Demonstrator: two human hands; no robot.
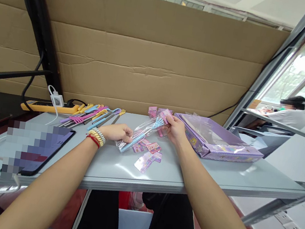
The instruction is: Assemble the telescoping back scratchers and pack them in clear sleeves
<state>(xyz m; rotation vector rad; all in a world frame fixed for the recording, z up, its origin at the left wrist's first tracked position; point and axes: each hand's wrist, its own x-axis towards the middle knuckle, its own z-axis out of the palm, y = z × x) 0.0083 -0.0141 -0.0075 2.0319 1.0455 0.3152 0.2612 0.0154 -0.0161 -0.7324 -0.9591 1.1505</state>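
Observation:
My left hand [117, 131] is closed on the lower end of a clear plastic bag [138, 135] that holds a blue hand-shaped back scratcher [144, 133]. At the bag's upper end my right hand [173, 128] pinches a small pink card [166, 115] beside the scratcher's claw head. Both hands hover just above the grey table [218, 174]. Several more pink cards [148, 154] lie loose on the table under the bag.
A pile of coloured back scratchers [95, 115] lies at the back left beside a yellow power strip [47, 106] with a white charger. A phone [41, 149] rests front left. A purple box [214, 139] sits at right. Another person [290, 112] sits far right behind a metal frame.

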